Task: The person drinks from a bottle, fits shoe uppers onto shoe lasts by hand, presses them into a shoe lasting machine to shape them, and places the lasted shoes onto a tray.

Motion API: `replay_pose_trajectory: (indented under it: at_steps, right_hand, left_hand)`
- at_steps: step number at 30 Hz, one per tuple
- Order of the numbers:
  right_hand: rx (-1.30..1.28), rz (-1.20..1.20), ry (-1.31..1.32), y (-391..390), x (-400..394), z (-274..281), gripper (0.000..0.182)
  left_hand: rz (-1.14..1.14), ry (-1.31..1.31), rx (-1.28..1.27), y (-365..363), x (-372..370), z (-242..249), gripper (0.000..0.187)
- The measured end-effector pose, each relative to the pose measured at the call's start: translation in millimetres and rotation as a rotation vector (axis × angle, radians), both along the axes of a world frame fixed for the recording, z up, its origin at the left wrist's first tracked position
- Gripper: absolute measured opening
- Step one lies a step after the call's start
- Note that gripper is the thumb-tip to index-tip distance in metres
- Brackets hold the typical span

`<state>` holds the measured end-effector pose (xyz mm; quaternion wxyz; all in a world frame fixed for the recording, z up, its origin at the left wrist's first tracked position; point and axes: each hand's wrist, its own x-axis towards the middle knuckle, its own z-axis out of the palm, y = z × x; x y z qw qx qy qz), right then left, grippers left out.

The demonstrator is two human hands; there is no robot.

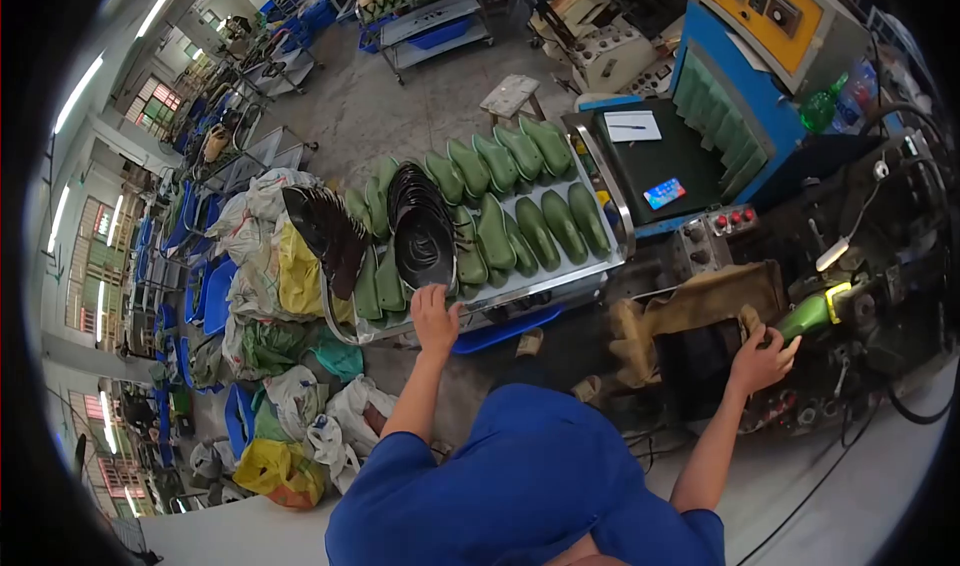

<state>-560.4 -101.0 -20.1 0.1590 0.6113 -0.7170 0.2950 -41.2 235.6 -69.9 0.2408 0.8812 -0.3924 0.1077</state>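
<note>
Closest to the camera is the person's blue shirt (530, 486), filling the bottom and hiding the lap and whatever sits under it. Both bare arms reach out from there.

The left hand (436, 318) rests on the near edge of a metal cart tray (560, 278), fingers together and curled lightly over the lowest of a stack of black shoe soles (424, 228). Can't say for sure whether it's actually pinching a sole or just touching it, since the fingertips blend into the dark rubber. The soles look thin, glossy and oval, fanned on edge, long axis running away from the person toward the far side of the tray. A second dark bunch (325, 231) hangs off the tray's left end, hard to make out.

The right hand (762, 358) is spread over the edge of a machine (860, 296), fingers splayed around a green shoe last (806, 316) mounted there, toe pointing down-left toward the hand. A tan, worn cloth (700, 311) drapes just beside it.

Further out, the tray holds rows of smooth green plastic lasts (530, 228), mostly toes pointing away. Past that a phone (664, 193) lies on a black conveyor mat (665, 161) of a blue and yellow machine (765, 26). Bags of scraps (270, 266) pile up left. The lens edges are black, cutting off the corners.
</note>
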Motion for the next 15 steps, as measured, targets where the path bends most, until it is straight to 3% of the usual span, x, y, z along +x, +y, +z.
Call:
replay_pose_trajectory:
  at_steps: [2, 5, 7, 9, 11, 13, 15]
  right_hand:
    - [-0.005, -0.007, 0.001, -2, -1, -3, 0.025]
    - [0.001, -0.029, -0.003, -2, -1, -4, 0.026]
    - [-0.01, -0.057, -0.017, -1, 4, -1, 0.029]
    - [-0.089, -0.109, 0.0, 10, 28, 9, 0.031]
    - [-0.163, -0.153, 0.018, 24, 64, 14, 0.033]
    - [-0.325, 0.072, -0.001, 38, 115, 7, 0.038]
    - [-0.275, 0.318, -0.187, 53, 179, -11, 0.036]
  left_hand:
    - [-0.099, -0.177, 0.174, -5, 17, 16, 0.057]
    - [-0.18, -0.197, 0.322, -1, 44, 9, 0.051]
    - [-0.198, -0.192, 0.3, 9, 71, -20, 0.042]
    - [-0.218, -0.18, 0.28, 5, 84, -18, 0.034]
    - [-0.184, 0.131, 0.08, 4, 95, -7, 0.018]
    - [-0.149, 0.246, 0.019, 4, 113, 14, 0.018]
    - [-0.126, 0.352, -0.044, -1, 133, 27, 0.018]
